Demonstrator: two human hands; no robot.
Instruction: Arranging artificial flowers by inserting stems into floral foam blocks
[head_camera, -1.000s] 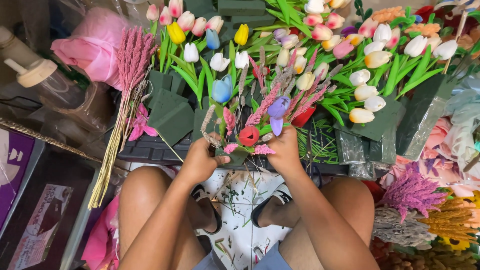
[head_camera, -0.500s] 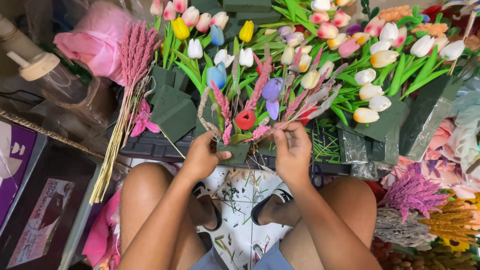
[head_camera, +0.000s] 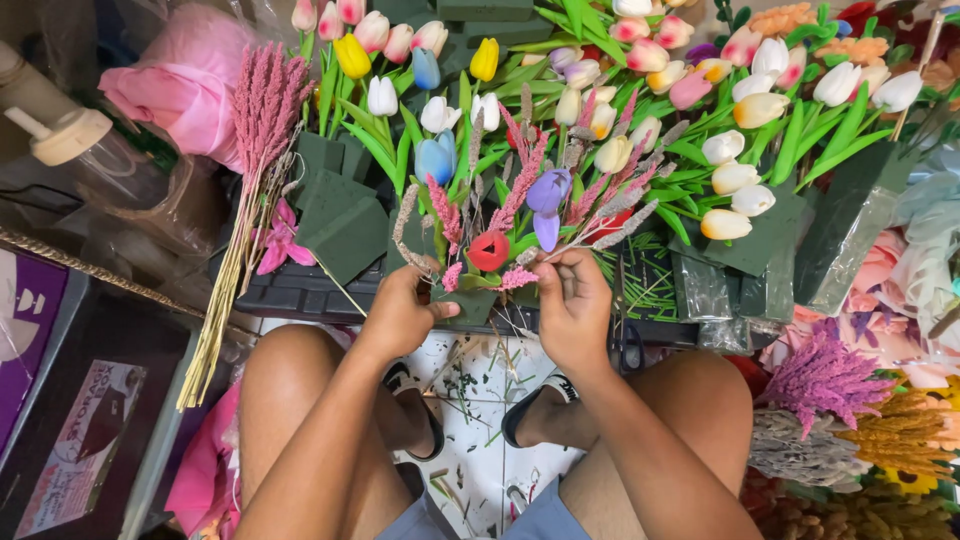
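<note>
I look down at a small flower arrangement (head_camera: 500, 225) stuck in a dark green foam block (head_camera: 468, 300) between my knees. It has a red bloom (head_camera: 488, 250), a purple tulip (head_camera: 547, 195) and several pink and grey spiky sprigs. My left hand (head_camera: 400, 312) grips the left side of the foam block. At the arrangement's right base, my right hand (head_camera: 572, 300) pinches a thin sprig stem (head_camera: 612, 225).
Several artificial tulips (head_camera: 740, 150) in green foam fill the crate behind. A pink dried-grass bundle (head_camera: 250, 180) leans at the left beside loose foam blocks (head_camera: 340, 215). Purple and orange flowers (head_camera: 850, 400) lie at the right. Stem clippings litter the white floor tile (head_camera: 480, 410).
The arrangement has been turned and shifted slightly. My right hand moved from under the flowers to the right base, pinching a stem. My left hand stays on the foam.
</note>
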